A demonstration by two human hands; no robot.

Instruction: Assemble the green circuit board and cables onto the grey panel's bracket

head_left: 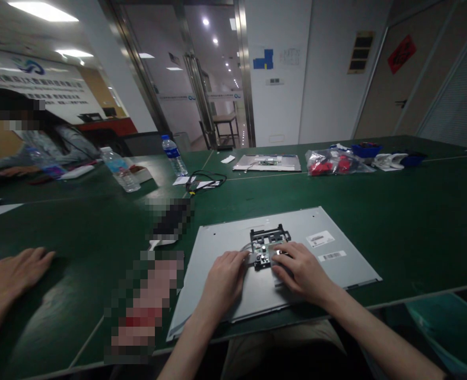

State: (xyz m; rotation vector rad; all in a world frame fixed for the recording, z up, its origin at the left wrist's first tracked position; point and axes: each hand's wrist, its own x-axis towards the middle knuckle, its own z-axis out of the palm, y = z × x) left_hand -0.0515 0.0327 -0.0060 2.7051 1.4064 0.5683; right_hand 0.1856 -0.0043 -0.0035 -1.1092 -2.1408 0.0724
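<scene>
A grey metal monitor back panel (pixel 328 221) lies flat on the green table (pixel 415 221) in front of me. A small circuit board in a black frame (pixel 268 244) sits near its middle. My left hand (pixel 224 277) rests on the panel with curled fingers pressed against the board's left edge. My right hand (pixel 301 266) lies over the board's right side, fingers bent and pressing on it. What the fingertips pinch, if anything, is hidden.
Another person's hand (pixel 9 274) lies flat at the left. A seated person (pixel 31 140) is at the far left. Two water bottles (pixel 119 169), a black cable (pixel 205 182), a second panel (pixel 268 162), and bags of parts (pixel 332 161) lie further back.
</scene>
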